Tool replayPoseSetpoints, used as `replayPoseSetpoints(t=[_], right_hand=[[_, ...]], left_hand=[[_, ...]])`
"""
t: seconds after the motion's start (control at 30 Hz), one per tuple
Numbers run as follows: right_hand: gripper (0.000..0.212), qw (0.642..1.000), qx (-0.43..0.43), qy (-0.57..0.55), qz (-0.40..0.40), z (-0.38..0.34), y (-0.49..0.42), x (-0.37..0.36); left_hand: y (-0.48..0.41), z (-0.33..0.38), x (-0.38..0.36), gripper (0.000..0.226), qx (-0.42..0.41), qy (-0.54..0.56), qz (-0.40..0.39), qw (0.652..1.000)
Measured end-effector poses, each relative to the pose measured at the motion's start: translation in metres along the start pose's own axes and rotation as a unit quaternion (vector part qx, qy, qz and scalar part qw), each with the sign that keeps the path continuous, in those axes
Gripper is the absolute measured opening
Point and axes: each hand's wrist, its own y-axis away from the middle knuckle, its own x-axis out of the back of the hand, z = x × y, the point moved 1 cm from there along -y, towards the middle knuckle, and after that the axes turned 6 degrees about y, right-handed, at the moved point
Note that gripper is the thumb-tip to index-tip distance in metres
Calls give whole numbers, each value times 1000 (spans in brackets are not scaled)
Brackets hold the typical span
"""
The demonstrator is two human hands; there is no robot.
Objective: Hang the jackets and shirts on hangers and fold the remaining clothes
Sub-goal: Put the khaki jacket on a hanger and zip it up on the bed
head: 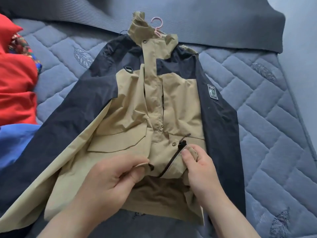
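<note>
A tan and navy jacket (180,103) lies front-up on the bed, collar away from me. A pink hanger (157,26) is inside it, with only its hook showing above the collar. My left hand (118,172) pinches the left bottom front edge of the jacket beside the zipper end. My right hand (199,164) grips the right front edge near the black zipper slider (181,145). The lower part of the zipper is apart and the dark lining shows below my hands.
The jacket rests on a blue quilted mattress (265,121). A dark ribbed mat (223,23) lies across the far side. A red garment (15,86), a colourful patterned cloth (22,47) and a blue garment (15,141) are piled at the left.
</note>
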Motion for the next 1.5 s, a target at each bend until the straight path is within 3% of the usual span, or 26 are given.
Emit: replayPoseSetpoints(t=[0.1, 0.17, 0.23, 0.37, 0.43, 0.57, 0.87, 1.23, 1.5], right_hand=[[20, 997, 45, 44, 34, -18, -8, 0], [32, 994, 65, 63, 58, -26, -14, 0], [39, 993, 98, 55, 37, -35, -14, -3], [29, 994, 100, 21, -32, -48, -7, -10], [26, 994, 101, -5, -51, -51, -2, -11], [25, 988, 113, -31, -98, -58, 6, -14], [22, 989, 86, -59, -102, -59, 7, -17], [21, 988, 82, -38, -124, -61, 1, -10], [25, 986, 63, -88, -128, -63, 2, -11]], left_hand=[[-18, 6, 35, 48, 107, -59, -169, 978], [-32, 8, 61, 45, 174, -64, -293, 938], [-44, 11, 68, 33, 162, -17, -331, 929], [-51, 4, 40, 9, 245, 226, -177, 926], [-50, -2, 29, 6, 251, 223, -136, 932], [-47, -4, 16, 23, 235, 204, -80, 947], [-50, 6, 1, 18, 174, 165, -68, 969], [-57, 9, -1, 15, 213, 240, -45, 946], [-60, 12, -2, 21, 215, 217, -44, 951]])
